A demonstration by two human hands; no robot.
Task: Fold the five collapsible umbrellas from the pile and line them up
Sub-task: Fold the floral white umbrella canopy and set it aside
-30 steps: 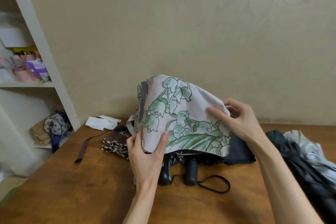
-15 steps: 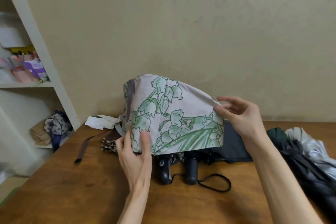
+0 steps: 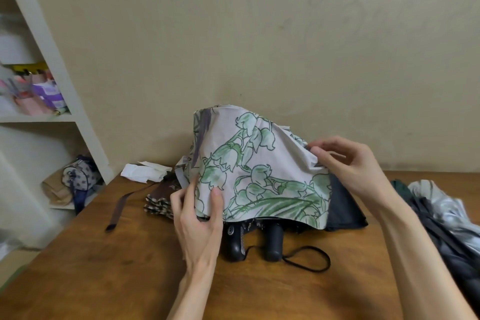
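Observation:
A pale umbrella [image 3: 259, 171] printed with green flowers is held up over the middle of the wooden table [image 3: 104, 267], its canopy loose. My left hand [image 3: 200, 223] pinches its lower left edge. My right hand [image 3: 348, 163] pinches a fold at its upper right. Under it lie two black handles [image 3: 272, 243] with a wrist loop and a dark navy umbrella [image 3: 342, 205]. A brown check-trimmed umbrella [image 3: 162, 197] lies to the left, its strap trailing. At the right edge lie dark green and silver-grey umbrellas [image 3: 441, 215].
A crumpled white paper [image 3: 145, 171] lies at the table's back left by the wall. White shelves [image 3: 52, 117] stand to the left, holding a small patterned bag [image 3: 80, 174] and boxes. The beige wall closes off the back.
Both hands have shifted the floral canopy a little leftward and worked along its folds. My right hand has gone from spreading the cloth to pinching a fold at the upper right.

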